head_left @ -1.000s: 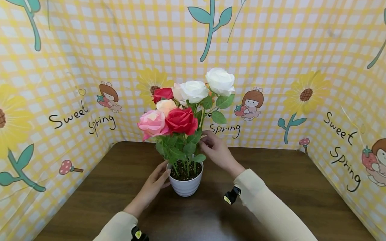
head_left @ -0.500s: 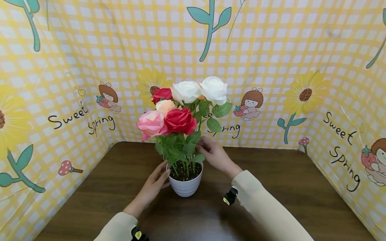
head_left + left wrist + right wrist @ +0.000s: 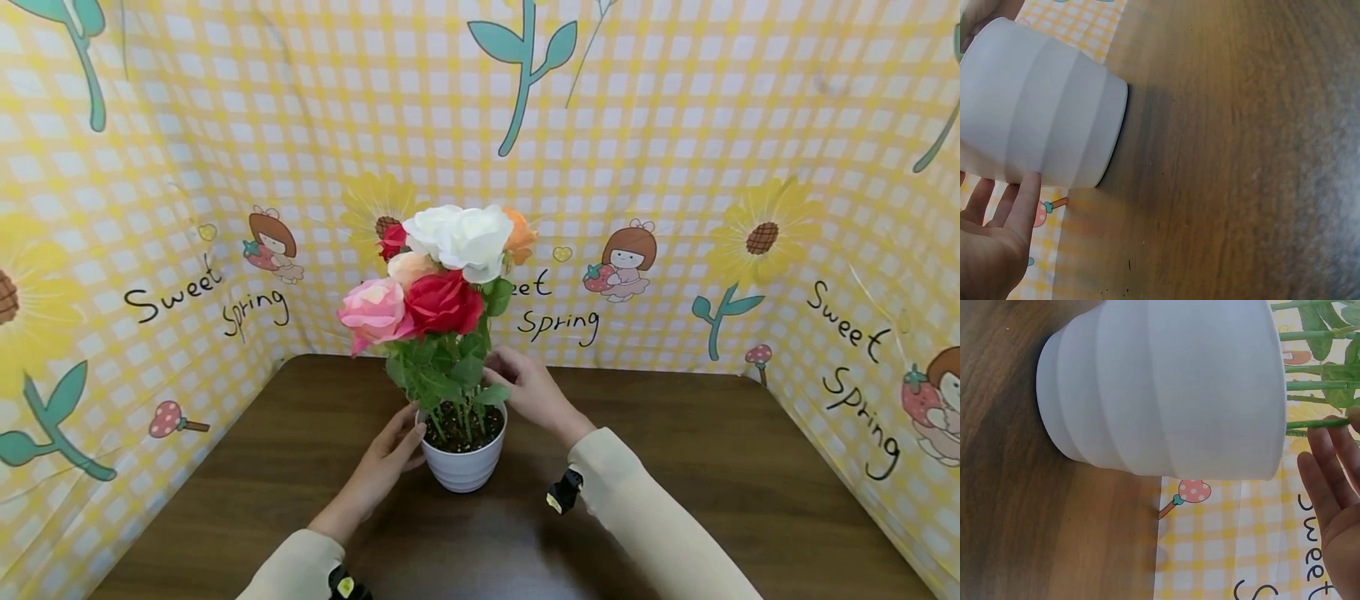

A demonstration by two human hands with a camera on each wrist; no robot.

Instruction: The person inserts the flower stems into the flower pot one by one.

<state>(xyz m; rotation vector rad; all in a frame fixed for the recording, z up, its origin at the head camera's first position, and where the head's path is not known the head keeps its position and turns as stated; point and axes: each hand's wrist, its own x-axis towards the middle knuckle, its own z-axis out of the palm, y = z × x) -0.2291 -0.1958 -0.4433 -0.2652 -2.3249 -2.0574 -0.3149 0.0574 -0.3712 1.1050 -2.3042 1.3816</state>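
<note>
A white ribbed flowerpot (image 3: 461,471) filled with dark soil stands on the table, bearing several roses. My left hand (image 3: 386,458) touches the pot's left side, thumb at the rim; in the left wrist view its fingers (image 3: 1025,203) reach out straight against the wall. On the other side my right hand (image 3: 536,387) pinches a green stem (image 3: 1316,424) just above the rim, between thumb and fingers. The white rose (image 3: 476,240) leans in front of another white rose (image 3: 423,227). Below them are a red rose (image 3: 442,302) and a pink rose (image 3: 375,308).
An orange rose (image 3: 520,236) shows behind the white ones, and a peach rose (image 3: 412,268) sits among the others. The dark wooden table (image 3: 660,467) is walled on three sides by a yellow checked cloth (image 3: 675,125) printed with flowers and words.
The front white rose has swung left and down, from the right side to overlap the other white rose, uncovering the orange one. My right hand has lowered slightly; the left stays at the pot.
</note>
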